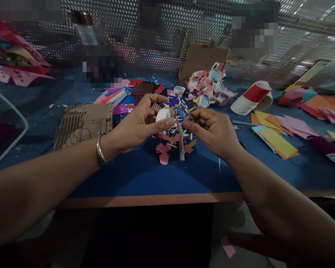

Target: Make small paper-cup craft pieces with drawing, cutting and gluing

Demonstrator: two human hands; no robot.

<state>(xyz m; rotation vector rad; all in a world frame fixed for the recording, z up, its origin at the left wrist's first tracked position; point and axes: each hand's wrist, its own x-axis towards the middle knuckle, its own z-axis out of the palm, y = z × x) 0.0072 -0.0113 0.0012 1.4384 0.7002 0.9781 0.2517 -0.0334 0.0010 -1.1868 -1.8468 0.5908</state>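
Note:
Over the blue table, my left hand (145, 121) grips a small white round piece (163, 115) between thumb and fingers. Whether it is a tape roll or a cut paper cup base I cannot tell. A silver bangle (100, 149) is on the left wrist. Just to the right, my right hand (212, 128) is closed in a pinch on something thin and dark (193, 118), too small to name. Paper scraps (164, 152) in pink, white, blue and yellow lie below and between the hands. A narrow pale stick (181, 147) lies among them.
Ribbed cardboard (86, 126) lies at left. Behind the hands are a heap of cut cup pieces (208, 87) and a brown cardboard piece (201, 61). Stacked paper cups (251, 97) lie tilted at right, near coloured paper sheets (277, 143). A perforated metal screen (167, 37) stands behind.

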